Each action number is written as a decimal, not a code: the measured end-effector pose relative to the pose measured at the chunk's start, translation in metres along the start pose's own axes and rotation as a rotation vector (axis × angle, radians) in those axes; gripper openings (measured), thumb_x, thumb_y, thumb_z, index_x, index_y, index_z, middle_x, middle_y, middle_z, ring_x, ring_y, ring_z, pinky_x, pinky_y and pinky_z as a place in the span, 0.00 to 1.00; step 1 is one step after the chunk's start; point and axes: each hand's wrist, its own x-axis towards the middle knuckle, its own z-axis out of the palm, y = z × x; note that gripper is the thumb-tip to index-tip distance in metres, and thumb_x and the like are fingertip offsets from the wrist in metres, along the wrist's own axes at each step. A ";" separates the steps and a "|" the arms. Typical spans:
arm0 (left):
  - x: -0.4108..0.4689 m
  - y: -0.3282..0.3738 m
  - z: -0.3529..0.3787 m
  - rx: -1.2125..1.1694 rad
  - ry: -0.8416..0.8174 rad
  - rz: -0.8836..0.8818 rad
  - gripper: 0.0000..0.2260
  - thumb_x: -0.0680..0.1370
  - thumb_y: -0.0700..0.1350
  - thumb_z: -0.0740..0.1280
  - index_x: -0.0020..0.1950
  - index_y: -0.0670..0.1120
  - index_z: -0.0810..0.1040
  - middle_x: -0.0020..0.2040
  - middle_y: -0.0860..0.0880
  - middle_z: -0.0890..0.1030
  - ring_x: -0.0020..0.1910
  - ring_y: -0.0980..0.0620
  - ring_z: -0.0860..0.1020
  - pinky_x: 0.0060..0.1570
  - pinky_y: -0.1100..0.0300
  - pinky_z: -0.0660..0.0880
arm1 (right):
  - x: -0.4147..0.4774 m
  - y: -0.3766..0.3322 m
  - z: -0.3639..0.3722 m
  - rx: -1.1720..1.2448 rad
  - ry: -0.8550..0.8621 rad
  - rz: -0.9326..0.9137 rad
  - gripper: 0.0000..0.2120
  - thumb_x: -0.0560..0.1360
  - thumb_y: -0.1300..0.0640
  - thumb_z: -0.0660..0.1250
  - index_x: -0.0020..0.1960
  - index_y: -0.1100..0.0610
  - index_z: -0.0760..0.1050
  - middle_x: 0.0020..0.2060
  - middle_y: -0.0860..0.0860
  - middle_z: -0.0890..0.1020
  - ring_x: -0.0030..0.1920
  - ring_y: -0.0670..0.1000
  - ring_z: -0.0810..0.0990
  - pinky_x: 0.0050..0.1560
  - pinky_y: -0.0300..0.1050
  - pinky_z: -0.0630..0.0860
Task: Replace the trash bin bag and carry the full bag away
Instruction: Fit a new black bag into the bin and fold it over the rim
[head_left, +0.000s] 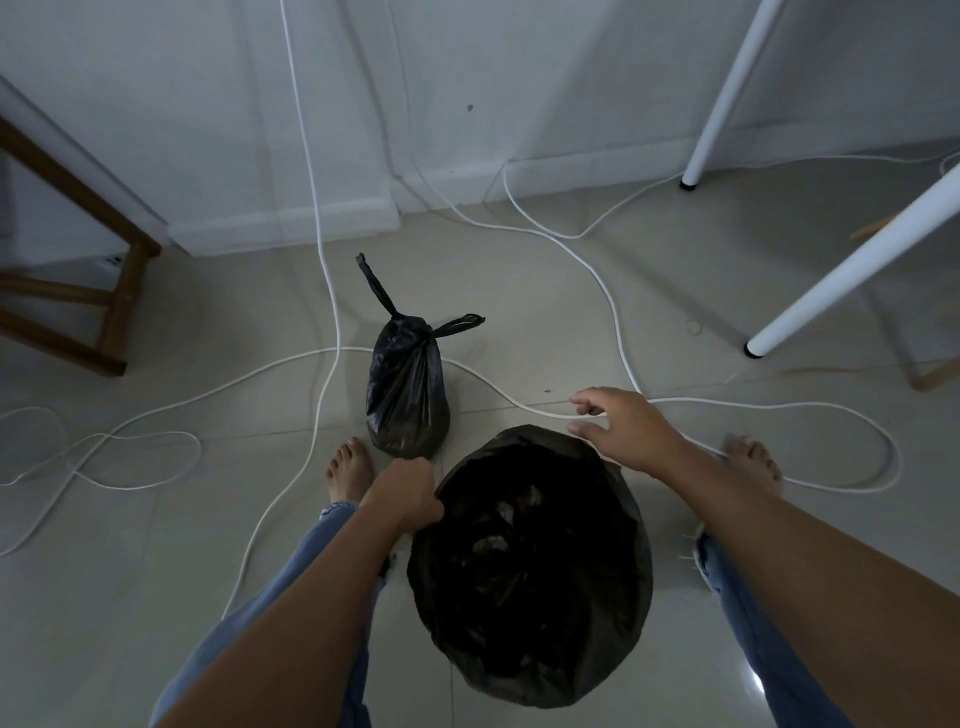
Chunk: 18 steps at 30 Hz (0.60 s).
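Left hand (408, 496) fisted on the black liner's (524, 566) rim at the bin's left edge; right hand (621, 428) spread w/ fingers loose, hovering over the far rim; tied full bag (408, 389) stands on the floor just beyond, betw. bare feet & white cables (332, 291).

Left hand (408, 493) closed in a fist, knuckles up, forearm reaching forward and inward. Right hand (621, 426) open, palm down, fingers (584, 397) spread and slightly curled, forearm extended forward from lower right. Bare feet planted apart.
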 end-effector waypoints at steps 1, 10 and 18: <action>-0.008 -0.001 -0.006 0.017 -0.031 -0.016 0.13 0.75 0.50 0.68 0.42 0.40 0.75 0.58 0.36 0.82 0.58 0.38 0.80 0.52 0.53 0.75 | -0.002 -0.001 -0.001 0.005 -0.001 0.004 0.17 0.73 0.53 0.71 0.60 0.55 0.78 0.51 0.50 0.83 0.53 0.48 0.80 0.54 0.37 0.69; -0.003 0.036 -0.030 -0.249 0.305 0.277 0.17 0.77 0.51 0.72 0.65 0.47 0.81 0.56 0.47 0.80 0.57 0.47 0.80 0.60 0.55 0.76 | -0.017 -0.011 0.005 -0.052 0.008 0.018 0.12 0.71 0.44 0.70 0.46 0.52 0.77 0.42 0.46 0.79 0.43 0.48 0.77 0.47 0.45 0.74; 0.021 0.065 -0.029 -0.205 0.254 0.333 0.22 0.77 0.52 0.73 0.70 0.48 0.78 0.64 0.45 0.78 0.63 0.44 0.78 0.66 0.48 0.74 | -0.017 -0.019 0.019 -0.201 -0.068 0.096 0.21 0.66 0.35 0.69 0.48 0.50 0.75 0.47 0.48 0.78 0.49 0.50 0.77 0.50 0.47 0.74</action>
